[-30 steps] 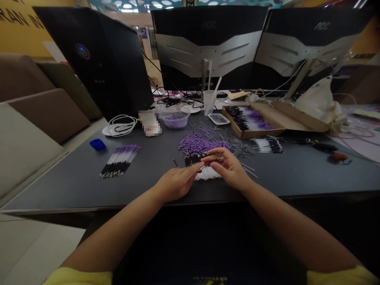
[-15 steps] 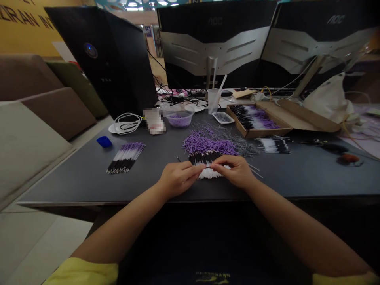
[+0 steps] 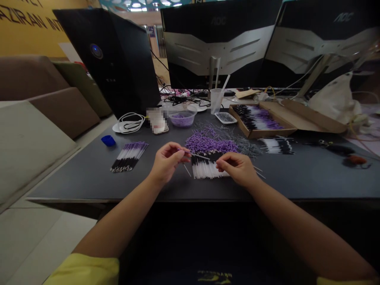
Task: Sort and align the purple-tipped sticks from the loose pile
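Note:
My left hand (image 3: 165, 164) pinches a thin clear-and-purple stick (image 3: 199, 156), its purple end at the fingers and its pale end pointing right. My right hand (image 3: 236, 168) is closed in a pinch just right of the stick's free end; what lies between its fingertips is too small to make out. Beneath both hands lies a row of black-and-white sticks (image 3: 204, 169). Behind that row spreads a heap of small purple pieces (image 3: 208, 141), with grey thin pieces (image 3: 249, 146) beside it.
Finished-looking purple, white and black sticks (image 3: 130, 156) lie at left near a blue cap (image 3: 108, 140). Farther back stand a clear bowl (image 3: 181, 118), a plastic cup (image 3: 216, 101), a small white tray (image 3: 225, 118) and an open cardboard box (image 3: 264, 133). Monitors and a computer tower (image 3: 118, 63) rise behind.
My hands have parted from their meeting point over the row. The left has moved left and up, the stick now showing in it; the right has shifted slightly. The camera view has shifted a little.

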Action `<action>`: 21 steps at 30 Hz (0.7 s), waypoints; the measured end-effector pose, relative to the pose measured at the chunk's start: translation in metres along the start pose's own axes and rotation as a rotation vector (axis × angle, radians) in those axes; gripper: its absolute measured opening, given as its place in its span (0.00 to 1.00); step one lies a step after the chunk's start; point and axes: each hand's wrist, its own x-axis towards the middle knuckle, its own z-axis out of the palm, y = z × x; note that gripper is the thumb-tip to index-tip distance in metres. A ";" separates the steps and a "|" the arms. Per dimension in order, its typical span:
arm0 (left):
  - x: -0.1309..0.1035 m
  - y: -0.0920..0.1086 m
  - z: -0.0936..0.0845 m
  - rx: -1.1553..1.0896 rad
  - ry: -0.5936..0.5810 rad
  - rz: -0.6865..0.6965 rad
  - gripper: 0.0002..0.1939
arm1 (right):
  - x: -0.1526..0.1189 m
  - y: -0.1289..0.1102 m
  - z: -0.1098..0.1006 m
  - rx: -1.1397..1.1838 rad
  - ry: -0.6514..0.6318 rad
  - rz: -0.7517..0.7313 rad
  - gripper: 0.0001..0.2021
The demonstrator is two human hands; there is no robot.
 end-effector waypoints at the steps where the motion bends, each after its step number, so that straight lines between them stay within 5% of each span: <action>1: 0.000 0.000 0.001 -0.015 0.052 0.000 0.11 | -0.001 0.000 0.001 -0.015 -0.022 -0.002 0.11; 5: 0.000 -0.001 0.005 0.107 0.261 0.124 0.13 | -0.003 -0.002 0.003 -0.077 -0.109 -0.018 0.10; 10: 0.011 0.007 -0.001 0.272 0.322 0.222 0.10 | -0.003 -0.002 0.003 -0.042 -0.139 -0.002 0.09; 14: 0.032 0.027 -0.026 0.524 0.335 0.247 0.09 | -0.003 0.000 0.002 0.035 -0.130 0.048 0.10; 21: 0.073 0.041 -0.092 1.336 0.192 -0.014 0.09 | -0.002 -0.001 0.003 -0.011 -0.151 0.029 0.10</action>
